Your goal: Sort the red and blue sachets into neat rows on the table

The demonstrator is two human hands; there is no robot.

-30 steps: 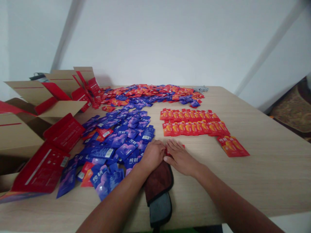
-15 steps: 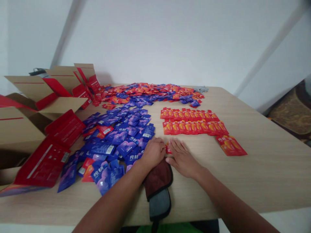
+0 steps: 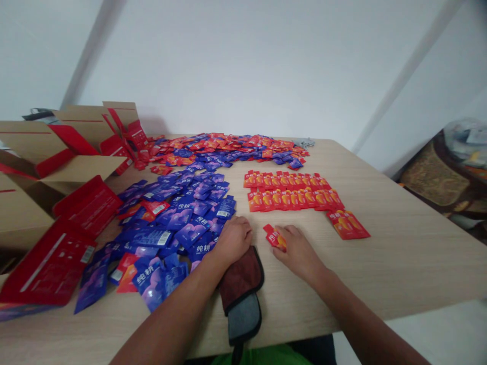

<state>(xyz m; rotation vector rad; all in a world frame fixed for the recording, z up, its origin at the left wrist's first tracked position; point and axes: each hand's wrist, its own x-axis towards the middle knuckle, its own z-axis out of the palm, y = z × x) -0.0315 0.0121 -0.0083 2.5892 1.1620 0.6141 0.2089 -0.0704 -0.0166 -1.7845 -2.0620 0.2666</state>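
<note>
My right hand (image 3: 299, 252) is closed around the lower part of a small red spouted pouch (image 3: 272, 236), with its thumb and fingers at the pouch's sides. Just to its left, my left hand (image 3: 235, 237) rests with curled fingers at the top end of a brown and grey padded cloth piece (image 3: 243, 279); anything inside its grip is hidden. Beyond both hands, two overlapping rows of red pouches (image 3: 292, 198) lie face up. A smaller group of red pouches (image 3: 347, 224) sits right of the near row.
Blue-purple pouches (image 3: 192, 230) are heaped to the left, with a few red ones among them. A mixed red and blue pile (image 3: 228, 144) stretches along the table's back. Open red and tan cartons (image 3: 49, 258) stand at far left. A grey cloth (image 3: 304, 142) lies at the back.
My right hand has gone from lying flat over the red pouch to gripping it, and has moved apart from my left hand. The view has shifted slightly to the right.
</note>
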